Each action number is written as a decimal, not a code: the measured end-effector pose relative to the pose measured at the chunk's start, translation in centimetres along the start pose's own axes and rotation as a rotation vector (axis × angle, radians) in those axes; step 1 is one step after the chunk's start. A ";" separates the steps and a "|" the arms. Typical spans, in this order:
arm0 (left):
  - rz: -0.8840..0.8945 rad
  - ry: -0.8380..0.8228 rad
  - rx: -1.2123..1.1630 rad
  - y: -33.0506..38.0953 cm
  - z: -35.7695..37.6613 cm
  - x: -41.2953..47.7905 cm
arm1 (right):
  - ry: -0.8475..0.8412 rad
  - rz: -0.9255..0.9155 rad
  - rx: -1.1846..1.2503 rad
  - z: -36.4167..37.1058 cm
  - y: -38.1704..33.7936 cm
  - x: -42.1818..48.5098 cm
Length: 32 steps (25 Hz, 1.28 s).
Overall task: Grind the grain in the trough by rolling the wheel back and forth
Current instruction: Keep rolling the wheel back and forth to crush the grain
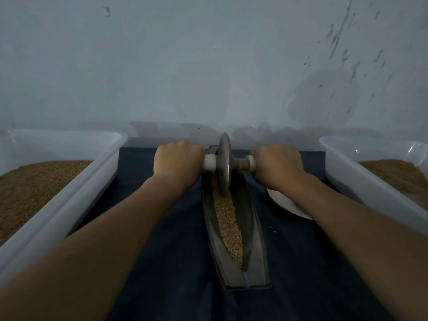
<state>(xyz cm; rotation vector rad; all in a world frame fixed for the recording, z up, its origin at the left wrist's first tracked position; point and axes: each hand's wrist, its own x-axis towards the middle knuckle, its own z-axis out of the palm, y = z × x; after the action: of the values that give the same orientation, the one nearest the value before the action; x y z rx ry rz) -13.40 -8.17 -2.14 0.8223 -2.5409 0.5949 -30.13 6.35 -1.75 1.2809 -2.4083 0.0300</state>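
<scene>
Two bare forearms, the left forearm (pixel 92 239) and the right forearm (pixel 359 228), reach forward from the lower corners over a dark blue cloth (pixel 173 274). Between them lies a long, narrow grey trough (pixel 259 239), set lengthwise away from the viewer, with its squared near end toward the camera. A strip of pale tan grain (pixel 228 218) fills its central groove from near that end up to the wheel. A translucent left bin (pixel 69 200) and a matching right bin (pixel 370 188) flank the cloth, each holding brown granular matter. A white bowl (pixel 284 202) sits just right of the trough, partly hidden beneath the right wrist. At the far end of the trough the grey wheel (pixel 224 163) stands upright on edge, its rim down in the groove on the grain. The left hand (pixel 177 162) is curled around the left end of the axle (pixel 240 163), and the right hand (pixel 276 165) is curled around the right end, knuckles upward. A stained pale wall (pixel 208 66) rises behind.
</scene>
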 end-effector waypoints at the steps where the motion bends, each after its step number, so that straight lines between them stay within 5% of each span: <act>1: 0.007 -0.010 -0.006 0.0 -0.1 -0.1 | 0.002 -0.011 0.005 -0.1 0.1 -0.1; 9: 0.122 -0.049 0.013 0.1 -4.5 -8.3 | 0.072 -0.122 -0.057 -3.0 1.2 -10.3; 20: -0.004 0.009 0.004 0.1 -0.2 0.1 | 0.084 0.020 0.003 0.5 -0.1 -0.2; 27: 0.135 0.045 0.007 0.2 -4.2 -8.3 | 0.108 -0.125 -0.015 -1.9 1.3 -10.1; 32: 0.080 0.012 0.005 0.3 -3.1 -7.9 | 0.126 -0.126 -0.125 -2.6 1.2 -9.6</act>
<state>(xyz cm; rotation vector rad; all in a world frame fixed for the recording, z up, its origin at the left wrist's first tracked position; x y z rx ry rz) -6.93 -2.75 -3.54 0.7201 -2.5720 0.6299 -25.48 15.18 -2.66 1.3296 -2.1844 -0.0728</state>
